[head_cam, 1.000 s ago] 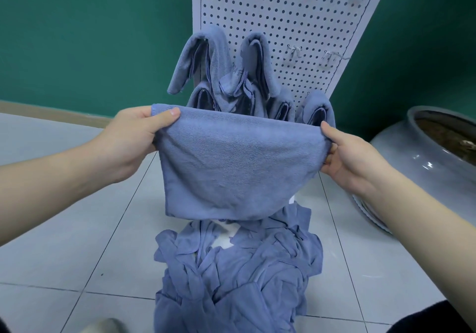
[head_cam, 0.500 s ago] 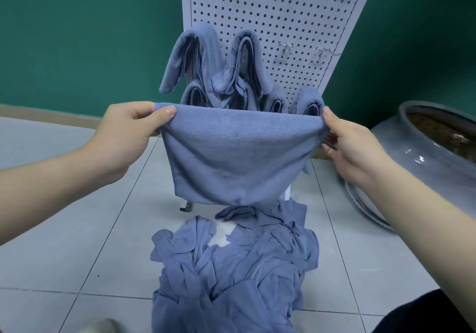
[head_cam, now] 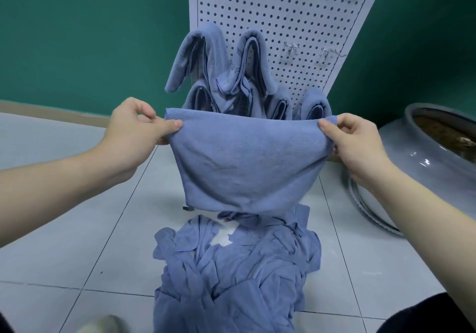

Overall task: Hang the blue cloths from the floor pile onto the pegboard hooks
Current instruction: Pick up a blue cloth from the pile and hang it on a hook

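A folded blue cloth (head_cam: 247,162) hangs stretched between my hands in front of the white pegboard (head_cam: 283,10). My left hand (head_cam: 136,137) pinches its upper left corner and my right hand (head_cam: 358,144) pinches its upper right corner. Several blue cloths (head_cam: 206,57) hang from hooks low on the pegboard, partly hidden behind the held cloth. Two bare metal hooks (head_cam: 291,48) stick out to their right. The pile of crumpled blue cloths (head_cam: 231,276) lies on the tiled floor below my hands.
A large grey ceramic pot (head_cam: 425,167) stands on the floor at the right, close to my right forearm. A green wall runs behind the pegboard. A light shoe tip (head_cam: 100,325) shows at the bottom edge, and dark clothing (head_cam: 425,317) at the bottom right.
The cloth has risen off the pile and hangs higher and shorter. My hands have shifted their grip at the top corners, with the thumbs now pinching on the near face.
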Available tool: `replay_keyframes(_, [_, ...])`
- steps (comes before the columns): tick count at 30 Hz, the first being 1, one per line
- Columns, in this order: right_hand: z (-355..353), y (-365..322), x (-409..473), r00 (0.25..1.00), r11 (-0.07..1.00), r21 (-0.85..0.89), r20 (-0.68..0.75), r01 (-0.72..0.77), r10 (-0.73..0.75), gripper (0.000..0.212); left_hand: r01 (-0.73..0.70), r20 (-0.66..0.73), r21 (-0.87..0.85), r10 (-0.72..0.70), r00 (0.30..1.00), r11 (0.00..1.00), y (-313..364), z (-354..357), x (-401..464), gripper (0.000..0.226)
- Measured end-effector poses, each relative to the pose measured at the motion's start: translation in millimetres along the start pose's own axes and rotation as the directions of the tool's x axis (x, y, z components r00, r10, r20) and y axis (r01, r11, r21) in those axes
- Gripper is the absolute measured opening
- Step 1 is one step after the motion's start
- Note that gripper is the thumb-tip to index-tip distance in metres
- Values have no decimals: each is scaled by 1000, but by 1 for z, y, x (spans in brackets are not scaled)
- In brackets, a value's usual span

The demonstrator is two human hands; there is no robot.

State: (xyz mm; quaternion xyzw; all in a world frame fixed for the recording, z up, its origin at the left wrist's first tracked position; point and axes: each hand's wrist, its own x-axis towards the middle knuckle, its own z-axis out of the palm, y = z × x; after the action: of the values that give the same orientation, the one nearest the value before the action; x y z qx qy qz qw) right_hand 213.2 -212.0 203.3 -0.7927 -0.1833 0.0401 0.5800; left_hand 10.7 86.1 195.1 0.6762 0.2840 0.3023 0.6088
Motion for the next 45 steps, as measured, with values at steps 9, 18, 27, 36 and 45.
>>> replay_keyframes(9, [3, 12, 1, 902, 894, 138, 138, -427, 409, 25, 244, 372, 297, -347, 861, 923, -21, -12, 12, 20])
replay_keyframes(18, [29, -4, -22, 905, 923, 23, 208, -383, 370, 9, 255, 313, 273, -336, 888, 928, -7, 15, -24, 18])
replay_keyframes(27, [64, -21, -58, 946, 968, 65, 235, -243, 222, 16, 97, 329, 198, -160, 931, 975, 4, 37, -56, 22])
replay_keyframes(36, [89, -33, -97, 879, 935, 189, 436, -301, 195, 21, 30, 398, 153, -90, 913, 988, 5, 52, -84, 21])
replay_keyframes(45, [90, -38, -104, 894, 941, 222, 426, -253, 140, 24, -24, 486, 44, 0, 874, 999, 3, 45, -92, 33])
